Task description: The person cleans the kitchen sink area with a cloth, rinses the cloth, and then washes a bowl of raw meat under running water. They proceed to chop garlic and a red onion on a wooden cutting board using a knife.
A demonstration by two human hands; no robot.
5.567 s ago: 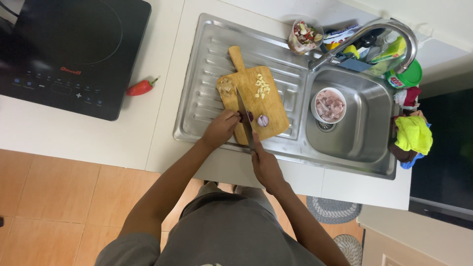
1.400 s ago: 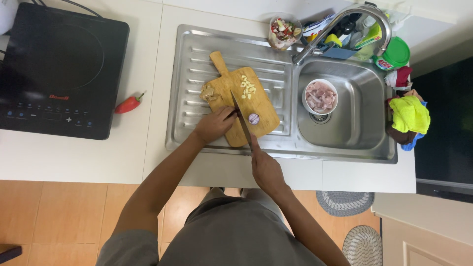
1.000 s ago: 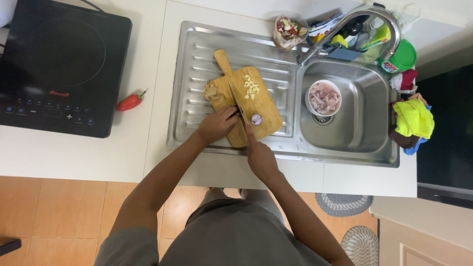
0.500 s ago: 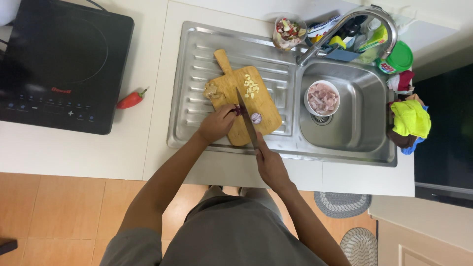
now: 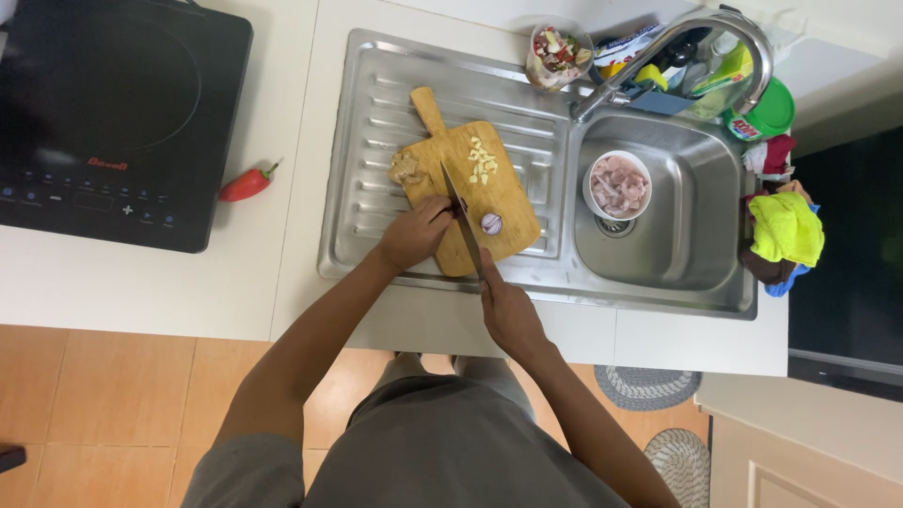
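knife [image 5: 461, 218] blade now farther up board vs 0.5 s ago. right hand [image 5: 508, 309] clenched on handle; left hand [image 5: 414, 232] fingers curled beside blade on cutting board [image 5: 489, 198]. shallot half [image 5: 491, 223] just right of edge. risk: blade nicks fingers, board slides on sink drainer [image 5: 362, 141].

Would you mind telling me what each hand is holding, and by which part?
The right hand holds the knife by its handle. The left hand rests on the cutting board; whether it holds anything cannot be told.

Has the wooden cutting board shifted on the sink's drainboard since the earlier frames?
No. The wooden cutting board lies at the same slant on the ribbed steel drainboard, beside the basin; only the camera moved.
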